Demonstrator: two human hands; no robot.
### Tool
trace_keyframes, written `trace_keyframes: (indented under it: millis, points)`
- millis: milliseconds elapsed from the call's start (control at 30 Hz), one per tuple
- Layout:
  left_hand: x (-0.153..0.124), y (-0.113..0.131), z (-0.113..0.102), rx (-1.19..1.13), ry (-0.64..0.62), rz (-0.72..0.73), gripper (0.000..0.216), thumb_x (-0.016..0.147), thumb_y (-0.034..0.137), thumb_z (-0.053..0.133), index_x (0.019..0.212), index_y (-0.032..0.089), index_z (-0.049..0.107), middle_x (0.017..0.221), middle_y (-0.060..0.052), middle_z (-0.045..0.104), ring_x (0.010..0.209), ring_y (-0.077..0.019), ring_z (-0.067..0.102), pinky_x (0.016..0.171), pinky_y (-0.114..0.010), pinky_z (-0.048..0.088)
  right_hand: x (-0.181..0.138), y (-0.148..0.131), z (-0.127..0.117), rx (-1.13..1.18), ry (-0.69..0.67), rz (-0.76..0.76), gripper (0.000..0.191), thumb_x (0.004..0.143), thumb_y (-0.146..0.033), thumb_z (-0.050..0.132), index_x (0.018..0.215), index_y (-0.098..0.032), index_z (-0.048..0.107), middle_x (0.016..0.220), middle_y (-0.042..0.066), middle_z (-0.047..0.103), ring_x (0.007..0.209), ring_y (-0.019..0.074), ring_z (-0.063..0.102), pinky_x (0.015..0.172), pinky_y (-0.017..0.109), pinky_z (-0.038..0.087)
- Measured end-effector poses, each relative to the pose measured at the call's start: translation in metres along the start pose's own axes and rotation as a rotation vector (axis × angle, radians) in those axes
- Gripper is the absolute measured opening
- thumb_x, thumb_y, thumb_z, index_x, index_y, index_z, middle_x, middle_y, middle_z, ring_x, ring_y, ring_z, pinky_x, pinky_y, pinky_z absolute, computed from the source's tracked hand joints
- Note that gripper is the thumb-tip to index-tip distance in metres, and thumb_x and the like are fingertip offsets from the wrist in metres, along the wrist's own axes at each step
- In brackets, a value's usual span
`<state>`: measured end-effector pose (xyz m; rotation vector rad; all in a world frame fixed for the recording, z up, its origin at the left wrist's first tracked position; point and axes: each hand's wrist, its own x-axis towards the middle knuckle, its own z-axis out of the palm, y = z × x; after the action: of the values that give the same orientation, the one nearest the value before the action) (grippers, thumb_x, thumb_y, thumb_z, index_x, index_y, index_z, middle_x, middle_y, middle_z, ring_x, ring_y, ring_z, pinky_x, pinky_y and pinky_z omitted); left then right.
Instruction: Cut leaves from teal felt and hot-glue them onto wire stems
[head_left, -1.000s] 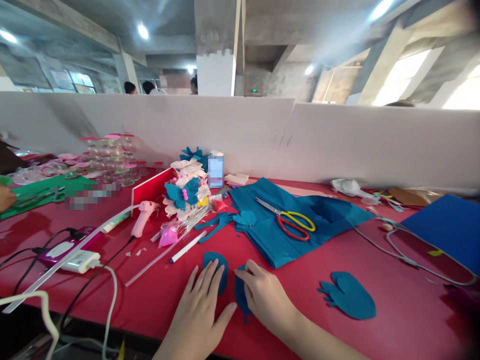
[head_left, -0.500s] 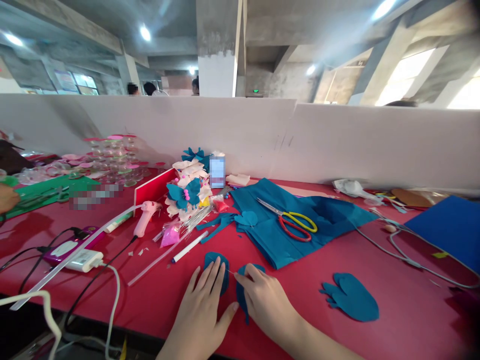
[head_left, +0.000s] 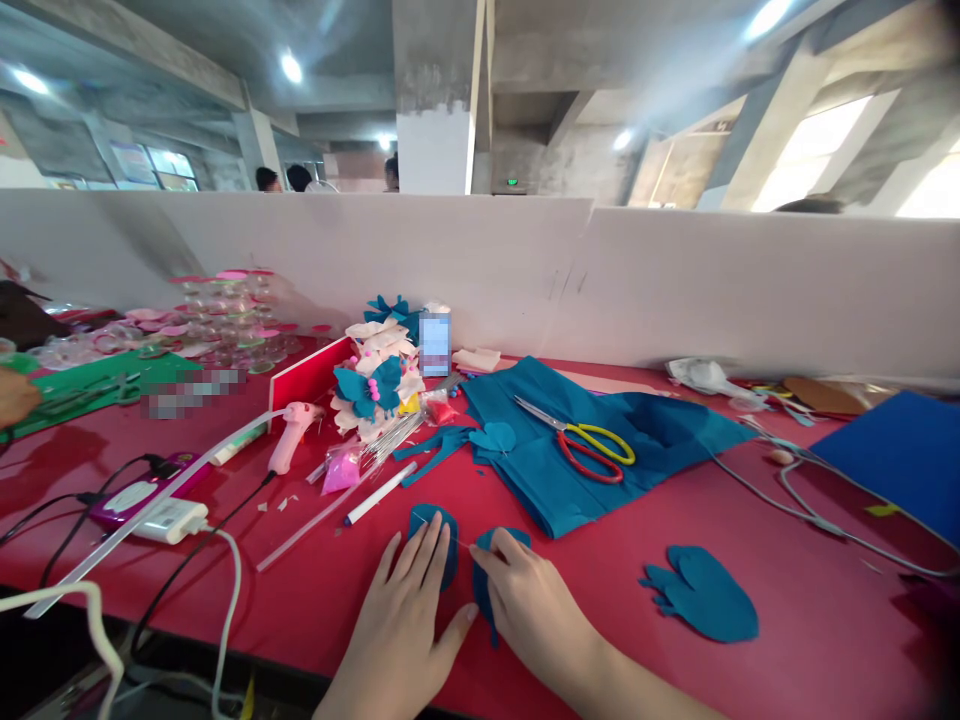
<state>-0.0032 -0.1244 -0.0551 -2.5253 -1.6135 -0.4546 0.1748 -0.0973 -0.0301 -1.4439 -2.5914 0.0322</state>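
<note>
My left hand [head_left: 411,590] lies flat with its fingers apart, pressing on a teal felt piece [head_left: 450,560] on the table. Close beside it, my right hand [head_left: 525,595] is closed in a pinch on a thin pale wire [head_left: 463,545], which runs left across the gap and over the first piece. Under the right hand is a second teal felt piece [head_left: 482,595], mostly covered. Off to the right rests a stack of teal felt petal shapes [head_left: 709,595]. Beyond my hands, scissors [head_left: 574,440] with red and yellow handles lie on a large teal felt sheet [head_left: 540,500].
A pink glue gun [head_left: 292,435] with a long clear glue stick, a white marker [head_left: 381,493] and felt flowers [head_left: 375,385] are at the left. Cables trail from a purple power strip [head_left: 124,500]. A blue sheet [head_left: 900,460] lies far right. Another person's hand [head_left: 15,397] shows far left.
Both hands stay almost where they were. More of the thin wire now shows across the left felt piece.
</note>
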Motion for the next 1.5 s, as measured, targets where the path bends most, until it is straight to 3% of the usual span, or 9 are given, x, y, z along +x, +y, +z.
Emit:
trace_keyframes:
  millis: [433, 633, 900, 1033, 1133, 1233, 1300, 1367, 1500]
  points:
    - [0.000, 0.000, 0.001, -0.023, 0.025, 0.005, 0.060, 0.092, 0.047, 0.037, 0.144, 0.018, 0.029, 0.145, -0.007, 0.039, 0.131, -0.0273, 0.040, 0.104, -0.049, 0.038, 0.002, -0.001, 0.000, -0.067, -0.058, -0.015, 0.039, 0.083, -0.004, 0.048, 0.118, -0.016, 0.060, 0.102, 0.011, 0.060, 0.076, 0.0194, 0.064, 0.062, 0.026, 0.052]
    - [0.002, 0.000, 0.001, -0.028, 0.030, -0.018, 0.057, 0.091, 0.046, 0.040, 0.139, 0.015, 0.038, 0.142, -0.009, 0.043, 0.128, -0.0277, 0.043, 0.103, -0.049, 0.040, 0.001, -0.002, 0.002, -0.146, -0.038, -0.056, 0.034, 0.080, -0.007, 0.055, 0.113, -0.015, 0.062, 0.098, 0.010, 0.062, 0.082, 0.0210, 0.064, 0.056, 0.024, 0.047]
    - [0.019, 0.007, -0.017, -0.030, 0.060, -0.007, 0.045, 0.088, 0.036, 0.043, 0.122, 0.009, 0.059, 0.128, -0.012, 0.059, 0.120, -0.0283, 0.052, 0.106, -0.046, 0.038, 0.004, -0.003, -0.008, -0.141, -0.047, -0.066, 0.031, 0.080, -0.005, 0.055, 0.108, -0.015, 0.064, 0.098, 0.009, 0.066, 0.089, 0.0214, 0.061, 0.070, 0.027, 0.047]
    - [0.019, 0.003, -0.019, -0.063, 0.038, 0.024, 0.043, 0.087, 0.029, 0.044, 0.121, 0.009, 0.059, 0.127, -0.012, 0.060, 0.119, -0.0268, 0.053, 0.105, -0.041, 0.040, 0.002, 0.002, -0.014, -0.087, -0.079, -0.046, 0.030, 0.078, -0.005, 0.055, 0.101, -0.019, 0.067, 0.096, 0.007, 0.067, 0.090, 0.0228, 0.061, 0.077, 0.030, 0.046]
    - [0.016, -0.002, -0.017, -0.085, -0.010, 0.034, 0.047, 0.084, 0.024, 0.044, 0.127, 0.009, 0.054, 0.131, -0.013, 0.056, 0.120, -0.0273, 0.052, 0.103, -0.042, 0.042, 0.012, 0.034, -0.032, 0.008, -0.016, 0.068, 0.030, 0.083, -0.008, 0.047, 0.098, -0.022, 0.069, 0.095, 0.005, 0.068, 0.090, 0.0175, 0.062, 0.074, 0.023, 0.045]
    - [0.013, -0.005, -0.016, -0.124, -0.053, 0.026, 0.053, 0.083, 0.023, 0.044, 0.134, 0.011, 0.047, 0.137, -0.013, 0.049, 0.124, -0.0273, 0.049, 0.101, -0.042, 0.043, 0.034, 0.094, -0.055, -0.113, 0.139, 0.379, 0.031, 0.091, -0.019, 0.039, 0.109, -0.018, 0.064, 0.110, 0.009, 0.065, 0.102, 0.0179, 0.059, 0.083, 0.023, 0.042]
    - [0.012, -0.004, -0.017, -0.154, -0.080, 0.008, 0.055, 0.083, 0.022, 0.044, 0.137, 0.013, 0.043, 0.140, -0.012, 0.046, 0.126, -0.0263, 0.046, 0.101, -0.040, 0.043, 0.051, 0.136, -0.063, -0.163, 0.113, 0.490, 0.032, 0.090, -0.014, 0.037, 0.108, -0.006, 0.063, 0.108, 0.020, 0.063, 0.103, 0.0246, 0.058, 0.082, 0.029, 0.042]
    - [0.012, -0.004, -0.019, -0.181, -0.120, -0.007, 0.057, 0.082, 0.021, 0.043, 0.138, 0.012, 0.041, 0.142, -0.012, 0.044, 0.129, -0.0253, 0.043, 0.103, -0.038, 0.042, 0.064, 0.169, -0.063, -0.170, 0.026, 0.548, 0.025, 0.085, -0.014, 0.047, 0.096, 0.000, 0.065, 0.094, 0.024, 0.065, 0.089, 0.0274, 0.063, 0.073, 0.031, 0.043]
    - [0.012, -0.005, -0.023, -0.236, -0.170, -0.015, 0.058, 0.081, 0.018, 0.042, 0.139, 0.013, 0.039, 0.144, -0.010, 0.041, 0.131, -0.0238, 0.039, 0.104, -0.037, 0.041, 0.081, 0.198, -0.050, -0.156, -0.083, 0.558, 0.030, 0.077, -0.018, 0.060, 0.100, 0.001, 0.062, 0.101, 0.024, 0.064, 0.091, 0.0282, 0.062, 0.073, 0.031, 0.041]
